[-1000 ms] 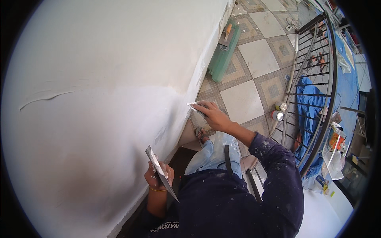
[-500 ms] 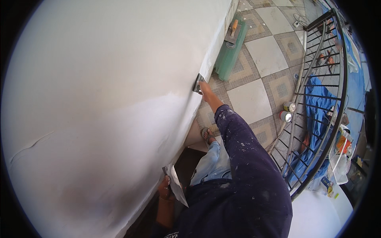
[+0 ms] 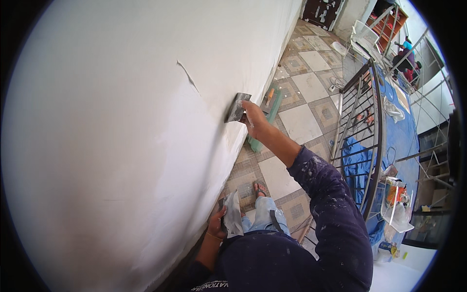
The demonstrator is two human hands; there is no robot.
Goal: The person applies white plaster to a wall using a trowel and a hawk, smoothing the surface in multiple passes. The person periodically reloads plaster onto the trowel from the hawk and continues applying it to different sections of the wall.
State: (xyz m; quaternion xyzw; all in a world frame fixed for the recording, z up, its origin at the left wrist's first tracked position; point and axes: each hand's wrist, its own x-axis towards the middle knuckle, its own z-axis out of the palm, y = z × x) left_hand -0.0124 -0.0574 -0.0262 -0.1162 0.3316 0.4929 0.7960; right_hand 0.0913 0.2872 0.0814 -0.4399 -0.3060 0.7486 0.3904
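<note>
My right hand grips a flat metal putty knife, its blade against or very close to the white wall. Smeared plaster shows on the blade and on my fingers. Lower down, close to my body, my left hand is closed round a wider plastering blade, its broad face coated with pale filler. A brighter white patch of filler spreads over the wall beside the right arm. Above it a thin raised flap or crack marks the surface.
Along the wall's foot lies a green board with an orange-handled trowel on it. Checkered tiles cover the floor. To the right runs a black metal railing, with blue sheeting beyond. Farther off, a person is near scaffold poles.
My right hand with the putty knife has moved away from the wall's bottom edge onto its face, the elbow now bent. The view has swung, showing more of the far floor and the door.
</note>
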